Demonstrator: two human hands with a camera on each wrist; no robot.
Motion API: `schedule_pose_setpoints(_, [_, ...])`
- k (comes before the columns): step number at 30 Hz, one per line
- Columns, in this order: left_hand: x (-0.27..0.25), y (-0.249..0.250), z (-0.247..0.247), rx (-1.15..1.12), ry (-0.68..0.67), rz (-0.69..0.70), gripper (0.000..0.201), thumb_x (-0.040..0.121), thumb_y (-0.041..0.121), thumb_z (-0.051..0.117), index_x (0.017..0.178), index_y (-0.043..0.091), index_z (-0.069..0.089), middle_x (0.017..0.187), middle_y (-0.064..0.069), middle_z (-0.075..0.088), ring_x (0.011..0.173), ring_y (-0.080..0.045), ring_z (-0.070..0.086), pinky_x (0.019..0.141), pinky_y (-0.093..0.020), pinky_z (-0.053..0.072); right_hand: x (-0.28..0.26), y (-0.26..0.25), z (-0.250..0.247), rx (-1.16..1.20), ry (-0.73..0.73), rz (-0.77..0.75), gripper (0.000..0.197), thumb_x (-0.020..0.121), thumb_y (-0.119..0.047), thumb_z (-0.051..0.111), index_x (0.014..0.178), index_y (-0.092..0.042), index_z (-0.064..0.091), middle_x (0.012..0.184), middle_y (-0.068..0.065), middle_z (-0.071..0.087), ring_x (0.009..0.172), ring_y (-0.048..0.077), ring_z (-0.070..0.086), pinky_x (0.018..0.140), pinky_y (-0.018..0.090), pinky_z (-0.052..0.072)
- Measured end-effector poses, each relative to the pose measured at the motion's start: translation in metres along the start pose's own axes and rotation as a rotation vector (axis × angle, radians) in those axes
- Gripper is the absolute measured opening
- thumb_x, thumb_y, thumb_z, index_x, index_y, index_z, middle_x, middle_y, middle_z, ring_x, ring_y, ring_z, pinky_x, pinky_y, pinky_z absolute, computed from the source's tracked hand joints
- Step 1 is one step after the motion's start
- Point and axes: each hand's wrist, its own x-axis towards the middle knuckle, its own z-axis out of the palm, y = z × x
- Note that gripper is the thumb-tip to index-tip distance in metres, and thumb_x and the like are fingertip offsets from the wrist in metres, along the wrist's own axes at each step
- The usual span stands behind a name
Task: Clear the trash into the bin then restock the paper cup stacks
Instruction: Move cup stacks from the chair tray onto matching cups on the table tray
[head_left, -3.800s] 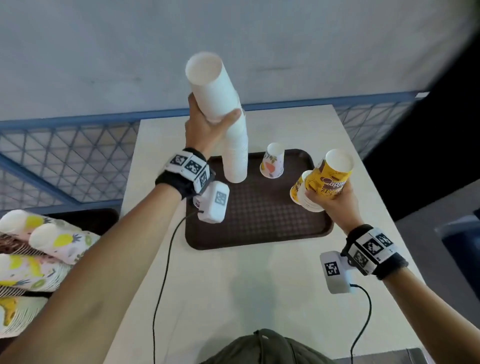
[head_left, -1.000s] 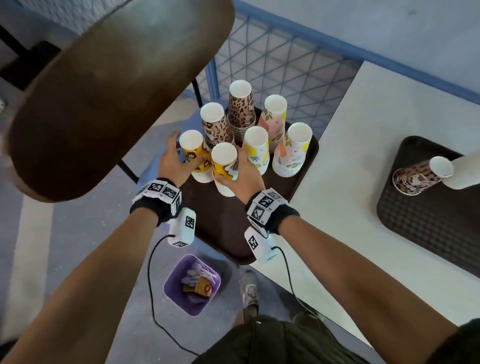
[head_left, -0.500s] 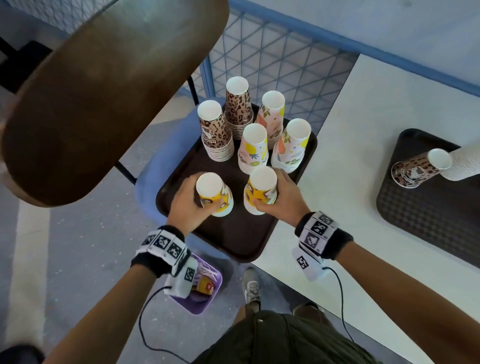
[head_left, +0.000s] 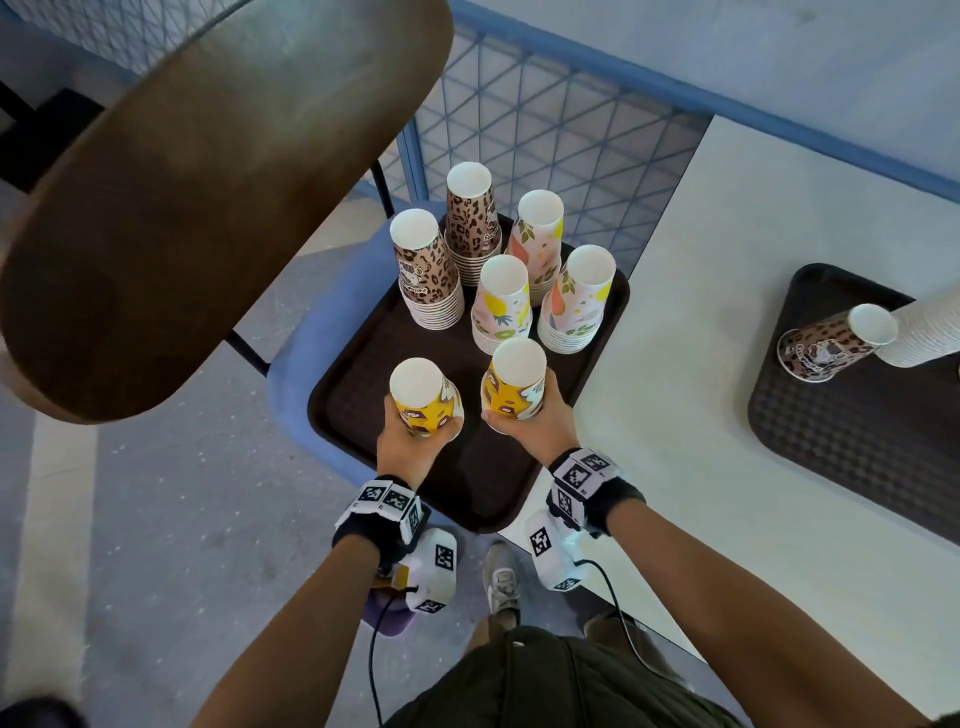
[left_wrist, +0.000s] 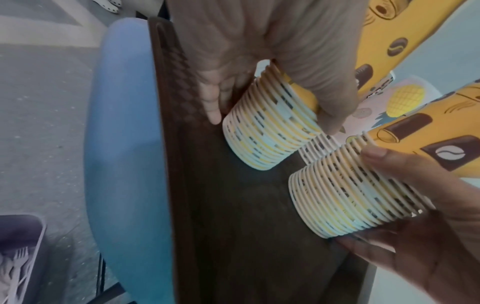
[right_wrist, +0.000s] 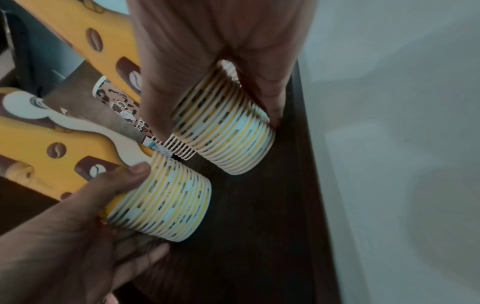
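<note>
Hands grip two yellow coffee-print paper cup stacks at the near end of a dark brown tray (head_left: 524, 488). Left hand (head_left: 408, 447) has its fingers (left_wrist: 213, 107) curled round the left yellow stack (head_left: 423, 397); right hand (head_left: 530, 423) has its fingers (right_wrist: 155, 115) curled round the right yellow stack (head_left: 514, 379). Both stacks stand inverted, rims down; the wrist views show the rims of each just clear of the tray surface, the two stacks near each other but apart.

Farther along the same tray stand five more inverted stacks: two leopard-print stacks (head_left: 428, 273) at far left and three fruit-print stacks (head_left: 571, 301) at right. The tray rests on a blue chair seat (head_left: 296, 374), touching the left edge of the white table (head_left: 675, 415).

A second dark tray (head_left: 857, 431) lies on the table at right, carrying one leopard-print cup (head_left: 826, 345) beside a plain white cup stack (head_left: 930, 327). A purple bin (left_wrist: 20, 246) holding white plastic forks sits on the floor near the chair.
</note>
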Motion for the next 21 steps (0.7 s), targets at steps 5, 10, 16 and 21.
schedule_pose_setpoints(5, [-0.003,-0.002,0.002,0.044,0.031,0.036,0.076,0.070,0.022,0.078,0.132,0.020,0.035,0.128,-0.004,0.057,0.120,-0.025,0.051,0.094,-0.024,0.035,-0.001,-0.002,0.001,0.018,0.011,-0.012,0.079,0.064,-0.020,0.082,0.130,-0.020,0.038,0.124,0.001,0.059,0.113,0.017,0.056,0.092,0.024,0.042])
schedule_pose_setpoints(10, [-0.008,-0.004,0.004,0.067,0.013,0.061,0.076,0.069,0.020,0.078,0.132,0.022,0.035,0.127,-0.003,0.058,0.119,-0.023,0.052,0.095,-0.026,0.036,-0.005,0.003,-0.002,0.077,-0.018,-0.014,0.079,0.066,-0.017,0.081,0.132,-0.020,0.037,0.119,-0.003,0.058,0.109,0.014,0.054,0.091,0.023,0.040])
schedule_pose_setpoints(16, [-0.017,0.016,0.012,0.104,-0.019,0.144,0.075,0.063,0.020,0.081,0.126,0.019,0.041,0.115,0.004,0.058,0.113,-0.019,0.054,0.094,-0.025,0.037,-0.010,0.002,-0.028,0.178,-0.002,-0.041,0.075,0.058,-0.026,0.083,0.124,-0.020,0.048,0.112,-0.007,0.062,0.108,0.015,0.059,0.101,0.036,0.046])
schedule_pose_setpoints(21, [-0.037,0.065,0.056,0.160,-0.144,0.317,0.073,0.065,0.011,0.081,0.128,0.011,0.044,0.109,0.005,0.054,0.102,-0.009,0.050,0.090,-0.021,0.036,-0.027,0.008,-0.103,0.274,0.105,-0.067,0.075,0.053,-0.036,0.081,0.120,-0.015,0.054,0.116,0.002,0.067,0.106,0.014,0.063,0.096,0.037,0.051])
